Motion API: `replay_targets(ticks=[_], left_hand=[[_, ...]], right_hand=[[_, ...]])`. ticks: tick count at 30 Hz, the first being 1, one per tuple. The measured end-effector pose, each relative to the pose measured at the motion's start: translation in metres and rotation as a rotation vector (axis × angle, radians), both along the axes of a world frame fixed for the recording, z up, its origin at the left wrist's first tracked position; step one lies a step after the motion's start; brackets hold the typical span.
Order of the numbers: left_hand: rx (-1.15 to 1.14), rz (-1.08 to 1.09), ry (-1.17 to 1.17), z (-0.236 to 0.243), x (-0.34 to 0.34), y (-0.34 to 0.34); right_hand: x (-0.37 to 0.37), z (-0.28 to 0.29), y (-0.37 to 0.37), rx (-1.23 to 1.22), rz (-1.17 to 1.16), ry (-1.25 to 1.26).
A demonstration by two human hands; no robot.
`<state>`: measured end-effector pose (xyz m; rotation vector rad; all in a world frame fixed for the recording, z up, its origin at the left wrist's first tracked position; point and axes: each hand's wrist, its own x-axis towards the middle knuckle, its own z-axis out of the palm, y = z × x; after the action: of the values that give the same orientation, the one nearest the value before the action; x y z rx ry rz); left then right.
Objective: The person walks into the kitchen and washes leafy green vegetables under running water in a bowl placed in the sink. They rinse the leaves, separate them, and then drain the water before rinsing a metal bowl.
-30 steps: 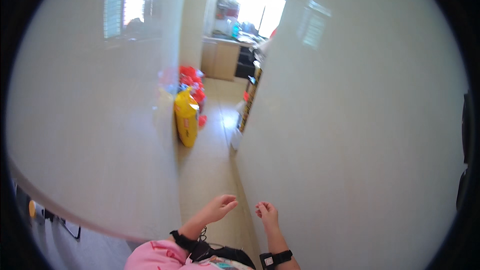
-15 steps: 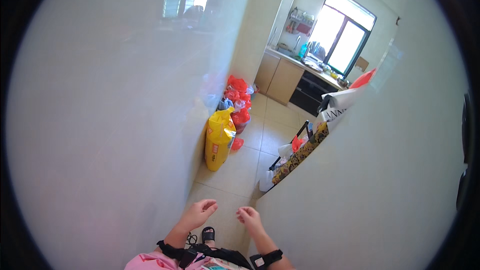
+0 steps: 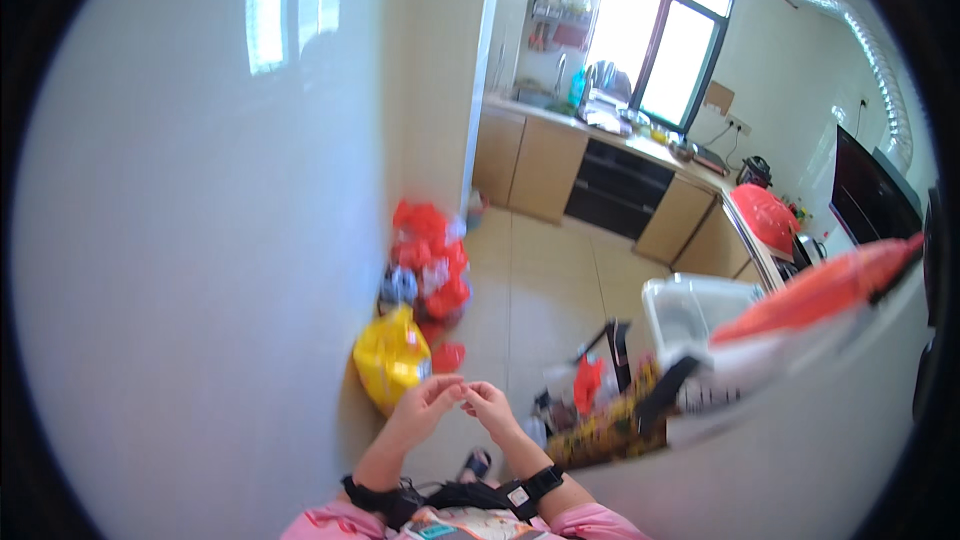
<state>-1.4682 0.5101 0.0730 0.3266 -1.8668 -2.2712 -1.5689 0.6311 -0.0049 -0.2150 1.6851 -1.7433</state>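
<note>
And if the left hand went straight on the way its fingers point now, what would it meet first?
Probably the right hand: it sits just ahead of the left hand, though depth leaves unclear whether they touch.

Far wall: bright dark-framed window (image 3: 625, 30) over the counter (image 3: 503, 104). Faucet (image 3: 560, 72) left of the window, small wall rack (image 3: 560, 10) above that. Below, light wood cabinets (image 3: 545, 170) either side of black drawers (image 3: 620, 190). Right: black cooker (image 3: 755, 173), silver flexible duct (image 3: 880, 52) running down near a dark slanted panel (image 3: 868, 185). Red domed item (image 3: 766, 220) on the side counter, maybe a food cover, too blurry to be sure. Red plastic bags (image 3: 422, 228) heaped by left wall (image 3: 220, 240).
</note>
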Motion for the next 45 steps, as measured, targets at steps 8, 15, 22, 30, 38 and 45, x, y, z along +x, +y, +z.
replay_targets(ticks=[8,15,22,30,38,45], left_hand=[[0.059,0.194,0.137,0.047,-0.226,-0.059],[0.128,0.15,0.107,0.012,-0.438,-0.133],[0.128,0.134,0.023,0.008,-0.668,-0.211],[-0.017,0.04,-0.015,-0.029,-0.906,-0.244],[-0.188,0.161,-0.039,-0.016,-1.138,-0.31],[-0.413,0.114,-0.073,-0.038,-1.321,-0.383]], right_hand=[[-0.256,0.023,-0.101,-0.153,-0.056,0.178],[-0.448,-0.014,-0.13,-0.004,-0.039,0.102],[-0.679,0.006,-0.161,0.117,-0.089,0.228],[-0.915,-0.018,-0.192,0.04,-0.233,0.258],[-1.174,0.02,-0.255,0.041,-0.161,0.332],[-1.336,0.009,-0.301,0.127,-0.068,0.402]])
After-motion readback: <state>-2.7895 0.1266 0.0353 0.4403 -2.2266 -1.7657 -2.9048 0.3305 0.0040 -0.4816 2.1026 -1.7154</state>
